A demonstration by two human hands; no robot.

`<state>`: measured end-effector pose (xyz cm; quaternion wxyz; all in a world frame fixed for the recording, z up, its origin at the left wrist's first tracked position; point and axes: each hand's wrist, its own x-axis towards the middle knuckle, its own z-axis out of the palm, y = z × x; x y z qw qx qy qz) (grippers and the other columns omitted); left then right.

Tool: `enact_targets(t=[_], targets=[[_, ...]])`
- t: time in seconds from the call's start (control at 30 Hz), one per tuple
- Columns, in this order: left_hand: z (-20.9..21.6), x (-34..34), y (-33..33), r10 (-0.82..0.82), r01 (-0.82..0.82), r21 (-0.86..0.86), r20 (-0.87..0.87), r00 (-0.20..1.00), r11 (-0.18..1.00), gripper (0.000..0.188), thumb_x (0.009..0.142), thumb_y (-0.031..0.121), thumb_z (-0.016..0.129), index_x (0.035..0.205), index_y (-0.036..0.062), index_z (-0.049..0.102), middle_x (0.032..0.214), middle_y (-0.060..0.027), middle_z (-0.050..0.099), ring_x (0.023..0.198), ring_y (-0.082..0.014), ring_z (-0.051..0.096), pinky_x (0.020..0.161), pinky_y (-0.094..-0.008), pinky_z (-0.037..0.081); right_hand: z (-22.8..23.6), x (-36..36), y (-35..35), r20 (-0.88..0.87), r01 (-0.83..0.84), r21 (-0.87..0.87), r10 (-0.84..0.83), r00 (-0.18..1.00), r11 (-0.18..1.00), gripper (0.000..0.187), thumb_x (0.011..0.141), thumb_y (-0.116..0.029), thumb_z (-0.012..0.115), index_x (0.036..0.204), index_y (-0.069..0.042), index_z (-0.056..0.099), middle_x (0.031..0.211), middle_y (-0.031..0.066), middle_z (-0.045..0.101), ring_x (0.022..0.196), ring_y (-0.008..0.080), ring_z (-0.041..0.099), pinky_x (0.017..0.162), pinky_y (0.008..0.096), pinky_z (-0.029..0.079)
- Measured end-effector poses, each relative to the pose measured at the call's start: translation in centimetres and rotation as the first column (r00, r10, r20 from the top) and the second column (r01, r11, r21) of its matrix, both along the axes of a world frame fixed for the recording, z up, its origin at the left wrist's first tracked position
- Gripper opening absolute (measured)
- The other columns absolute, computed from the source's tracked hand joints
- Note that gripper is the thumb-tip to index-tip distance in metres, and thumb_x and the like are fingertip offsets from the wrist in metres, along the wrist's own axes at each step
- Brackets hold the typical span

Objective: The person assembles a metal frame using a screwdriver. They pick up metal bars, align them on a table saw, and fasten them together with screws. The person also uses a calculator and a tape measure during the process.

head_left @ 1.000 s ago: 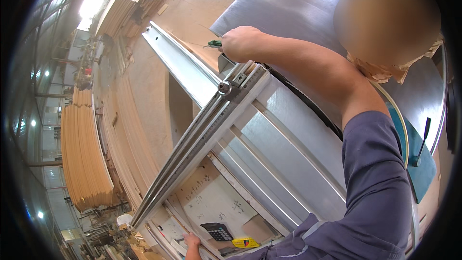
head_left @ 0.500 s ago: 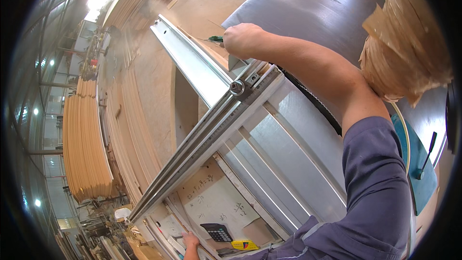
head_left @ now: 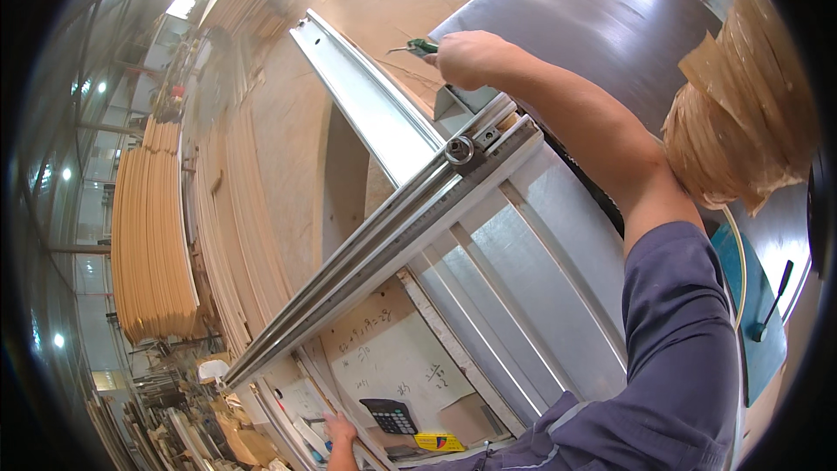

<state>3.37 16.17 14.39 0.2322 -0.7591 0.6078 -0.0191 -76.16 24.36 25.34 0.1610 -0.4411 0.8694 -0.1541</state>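
My right hand (head_left: 472,59) is closed around a green tool with a thin metal tip (head_left: 421,47), stretched out over the far end of the sliding table saw. The tip points left above a white metal fence arm (head_left: 375,96). Below the hand, a round metal knob (head_left: 459,151) sits on the long metal fence rail (head_left: 366,249). My left hand (head_left: 339,429) is low at the near end, fingers apart beside a thin wooden strip (head_left: 328,394). A small blue-tipped item (head_left: 329,446) lies close to it. A black calculator (head_left: 389,416) is to its right.
A yellow box (head_left: 438,442) and a sheet with handwriting (head_left: 397,366) lie by the calculator. The ribbed metal table (head_left: 523,270) is at centre. Wrapped brown ducting (head_left: 724,122) and a pale hose (head_left: 739,262) crowd the right. Stacked boards (head_left: 153,235) stand left.
The whole view has shifted a little. My right hand still holds the green tool, whose thin tip now shows more clearly. The left hand's fingers have spread slightly beside the strip.
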Motion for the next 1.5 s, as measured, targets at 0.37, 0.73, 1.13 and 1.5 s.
enact_targets(t=[0.37, 0.73, 1.13, 1.5], targets=[[0.0, -0.5, 0.1, -0.012, 0.011, -0.032, -0.027, 1.0, 0.999, 0.056, 0.098, 0.03, 0.051, 0.141, -0.0017, 0.033, 0.134, -0.0263, 0.052, 0.122, -0.0431, 0.05, 0.103, -0.0481, 0.04, 0.8, 0.6, 0.4, 0.118, 0.144, -0.049, -0.138, 0.983, 0.988, 0.038, 0.102, -0.027, 0.041, 0.108, 0.0, 0.067, 0.097, 0.0173, 0.068, 0.087, 0.0331, 0.066, 0.074, 0.0422, 0.051], [0.8, -1.6, 0.2, 0.031, -0.032, -0.004, -0.037, 0.999, 0.999, 0.06, 0.099, 0.033, 0.05, 0.144, -0.0016, 0.03, 0.137, -0.0248, 0.05, 0.124, -0.0456, 0.048, 0.105, -0.0494, 0.038, 0.1, 0.2, -0.8, 0.088, 0.169, -0.132, -0.159, 0.983, 0.977, 0.041, 0.103, -0.029, 0.04, 0.107, 0.002, 0.067, 0.092, 0.019, 0.066, 0.082, 0.0335, 0.064, 0.073, 0.041, 0.05], [0.6, -1.4, 0.3, 0.027, -0.027, -0.008, -0.013, 1.0, 1.0, 0.062, 0.099, 0.034, 0.05, 0.145, -0.0001, 0.028, 0.138, -0.025, 0.049, 0.125, -0.0451, 0.047, 0.105, -0.0493, 0.039, 0.3, 0.6, -0.3, 0.094, 0.153, -0.132, -0.141, 0.986, 0.979, 0.038, 0.103, -0.025, 0.039, 0.11, 0.001, 0.068, 0.086, 0.0192, 0.064, 0.076, 0.0309, 0.063, 0.071, 0.0411, 0.049], [0.8, -1.7, 0.3, 0.033, -0.033, 0.009, 0.008, 0.999, 0.999, 0.061, 0.1, 0.037, 0.048, 0.145, 0.0003, 0.029, 0.136, -0.0246, 0.05, 0.124, -0.0442, 0.048, 0.104, -0.049, 0.04, 0.7, 0.7, -0.1, 0.082, 0.114, -0.065, -0.109, 0.991, 0.991, 0.034, 0.1, -0.019, 0.042, 0.113, 0.0, 0.067, 0.097, 0.0176, 0.065, 0.088, 0.0306, 0.064, 0.074, 0.0398, 0.05]])
